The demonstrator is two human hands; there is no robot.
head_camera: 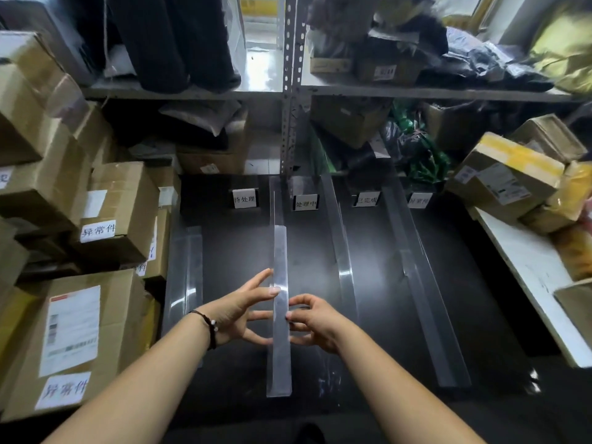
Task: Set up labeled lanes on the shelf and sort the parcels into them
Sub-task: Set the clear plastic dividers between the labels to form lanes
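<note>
On the dark shelf (pixel 230 251), walled in by stacked parcels (pixel 115 213), the clear divider (pixel 280 251) stands on edge between two lanes; left hand (pixel 237 310) and right hand (pixel 315 322), fingers spread, touch its sides with their fingertips; it looks light, stiff, slick and easily tipped, best steadied low from both sides.

Perforated metal upright (pixel 290 91) centre back; dark rolls (pixel 166 43) (standing on end) upper left; white counter (pixel 528 277) right.
</note>
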